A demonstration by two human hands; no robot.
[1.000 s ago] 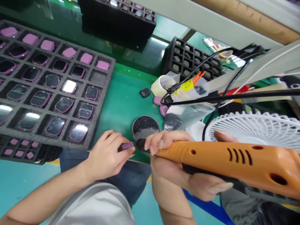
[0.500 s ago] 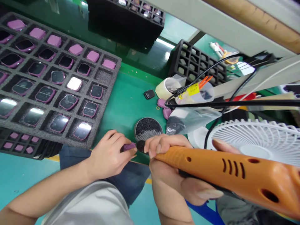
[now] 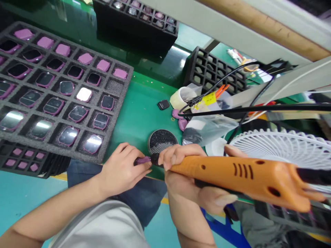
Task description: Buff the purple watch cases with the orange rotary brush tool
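My left hand [image 3: 121, 172] is closed around a small purple watch case [image 3: 141, 160] at the near edge of the green bench. My right hand [image 3: 186, 172] grips an orange electric screwdriver [image 3: 243, 177], whose black tip [image 3: 155, 159] rests against the purple case. Just beyond the tip stands a round black dish [image 3: 162, 140] filled with tiny screws.
A grey foam tray [image 3: 113, 84] on the left holds several purple watches, with a second tray [image 3: 23, 162] stacked under it. Tape roll [image 3: 181, 98], plastic bags [image 3: 207, 127], loose purple cases [image 3: 181, 119], black cables, a white fan [image 3: 284, 148] and black trays [image 3: 214, 70] crowd the right.
The view has shifted slightly and the screwdriver's body now lies a little more level. Both hands keep the same hold, tip against the purple case.
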